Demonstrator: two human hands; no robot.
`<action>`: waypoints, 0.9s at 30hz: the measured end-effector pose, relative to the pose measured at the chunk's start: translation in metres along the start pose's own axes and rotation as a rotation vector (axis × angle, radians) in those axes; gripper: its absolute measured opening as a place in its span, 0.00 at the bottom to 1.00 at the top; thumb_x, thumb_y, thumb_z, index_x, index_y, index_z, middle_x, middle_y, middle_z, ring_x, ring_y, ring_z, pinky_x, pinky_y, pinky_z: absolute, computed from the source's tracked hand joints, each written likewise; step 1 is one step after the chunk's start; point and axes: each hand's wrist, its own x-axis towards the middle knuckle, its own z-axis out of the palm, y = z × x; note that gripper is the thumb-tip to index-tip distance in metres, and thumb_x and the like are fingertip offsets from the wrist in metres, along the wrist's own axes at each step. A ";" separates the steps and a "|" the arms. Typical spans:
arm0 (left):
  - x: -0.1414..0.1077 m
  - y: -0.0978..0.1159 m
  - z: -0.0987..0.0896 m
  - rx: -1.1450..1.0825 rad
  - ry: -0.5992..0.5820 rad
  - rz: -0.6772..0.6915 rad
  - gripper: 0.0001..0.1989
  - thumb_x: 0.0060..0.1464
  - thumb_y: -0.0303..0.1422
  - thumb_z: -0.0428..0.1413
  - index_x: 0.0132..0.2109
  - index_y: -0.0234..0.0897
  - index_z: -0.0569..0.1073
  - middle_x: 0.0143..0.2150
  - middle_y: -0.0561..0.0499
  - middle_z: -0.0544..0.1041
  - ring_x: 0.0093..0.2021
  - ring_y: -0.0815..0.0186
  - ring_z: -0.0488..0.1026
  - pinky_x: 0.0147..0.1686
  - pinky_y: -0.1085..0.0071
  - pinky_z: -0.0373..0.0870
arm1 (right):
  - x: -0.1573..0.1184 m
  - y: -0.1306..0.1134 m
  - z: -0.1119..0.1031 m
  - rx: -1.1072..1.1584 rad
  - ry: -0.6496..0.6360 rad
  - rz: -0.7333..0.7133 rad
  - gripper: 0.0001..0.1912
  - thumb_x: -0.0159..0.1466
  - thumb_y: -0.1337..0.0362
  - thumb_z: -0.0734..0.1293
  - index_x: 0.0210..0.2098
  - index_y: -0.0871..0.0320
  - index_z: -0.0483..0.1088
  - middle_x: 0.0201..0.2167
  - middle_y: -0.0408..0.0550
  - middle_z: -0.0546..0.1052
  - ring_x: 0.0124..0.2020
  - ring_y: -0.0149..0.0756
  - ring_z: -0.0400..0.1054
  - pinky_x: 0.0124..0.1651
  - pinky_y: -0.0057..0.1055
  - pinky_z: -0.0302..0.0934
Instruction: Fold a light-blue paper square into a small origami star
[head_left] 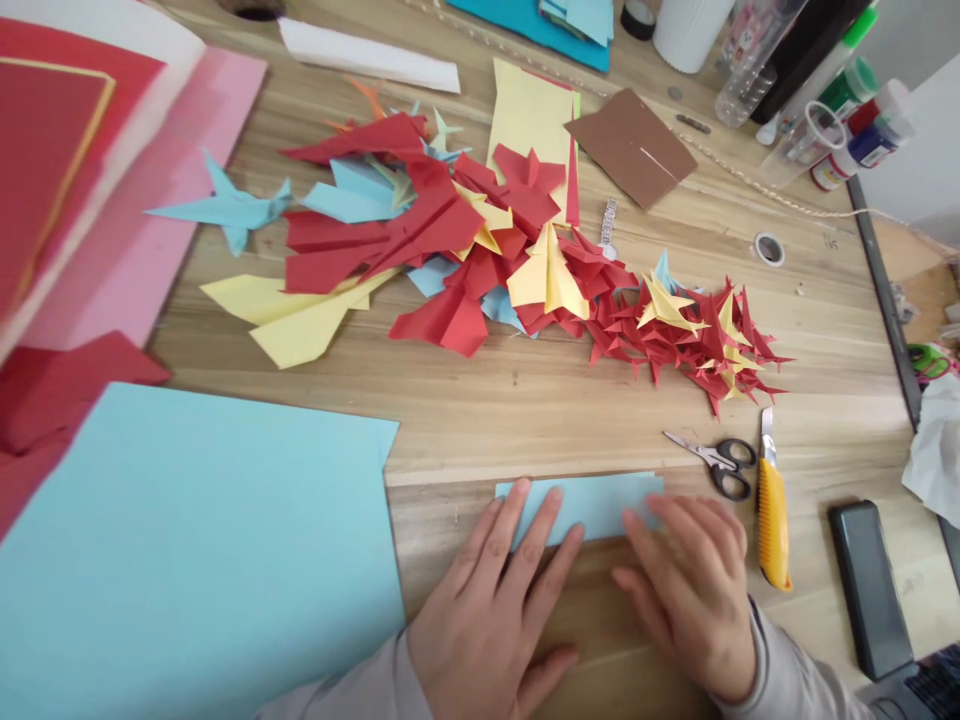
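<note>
A folded strip of light blue paper (592, 508) lies flat on the wooden table in front of me. My left hand (499, 590) rests on its left part, fingers spread and pressing it down. Over the right end of the strip is my right hand (686, 580), its fingers bent and its thumb apart from the forefinger; the fingertips are slightly blurred. Small scissors (720, 462) with black handles lie just right of the strip. Beside them is a yellow utility knife (772, 510) with its blade out.
A large light blue sheet (225, 540) lies at left, near pink and red paper (187, 170). Folded red, yellow and blue paper planes (450, 230) and small paper birds (675, 330) spread across the middle. A black case (870, 590) lies at right; bottles (862, 120) stand behind.
</note>
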 end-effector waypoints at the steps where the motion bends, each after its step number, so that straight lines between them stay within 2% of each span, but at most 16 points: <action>1: 0.000 0.000 0.000 0.000 0.002 0.000 0.38 0.50 0.58 0.50 0.62 0.40 0.64 0.66 0.41 0.59 0.68 0.43 0.46 0.63 0.50 0.47 | 0.002 -0.002 0.000 0.006 -0.021 -0.030 0.17 0.63 0.60 0.65 0.51 0.54 0.70 0.47 0.51 0.75 0.49 0.43 0.67 0.56 0.45 0.57; 4: 0.000 0.000 0.000 0.002 0.004 0.004 0.39 0.49 0.58 0.52 0.62 0.40 0.64 0.66 0.40 0.59 0.68 0.43 0.47 0.63 0.51 0.47 | 0.007 -0.007 0.003 0.022 -0.066 -0.054 0.16 0.65 0.61 0.62 0.50 0.59 0.71 0.47 0.52 0.77 0.50 0.42 0.68 0.59 0.44 0.55; 7: 0.000 -0.001 0.001 0.008 0.014 0.006 0.39 0.49 0.58 0.52 0.62 0.39 0.63 0.66 0.41 0.60 0.67 0.43 0.48 0.63 0.51 0.47 | 0.009 -0.007 0.007 0.033 -0.074 -0.071 0.16 0.66 0.62 0.62 0.50 0.62 0.71 0.49 0.54 0.76 0.52 0.42 0.67 0.56 0.43 0.59; 12: 0.000 -0.001 0.002 0.000 0.031 0.008 0.38 0.49 0.57 0.52 0.61 0.39 0.65 0.65 0.41 0.61 0.67 0.42 0.50 0.63 0.50 0.47 | 0.004 -0.004 0.010 0.047 -0.076 -0.067 0.15 0.65 0.67 0.62 0.50 0.61 0.71 0.50 0.55 0.75 0.55 0.41 0.67 0.53 0.40 0.65; 27: 0.000 -0.001 0.002 -0.025 0.035 0.003 0.37 0.48 0.56 0.53 0.60 0.39 0.67 0.65 0.40 0.61 0.67 0.42 0.49 0.63 0.51 0.47 | 0.003 -0.001 0.011 0.103 -0.078 -0.065 0.15 0.63 0.71 0.63 0.50 0.65 0.71 0.52 0.58 0.74 0.56 0.43 0.66 0.54 0.40 0.68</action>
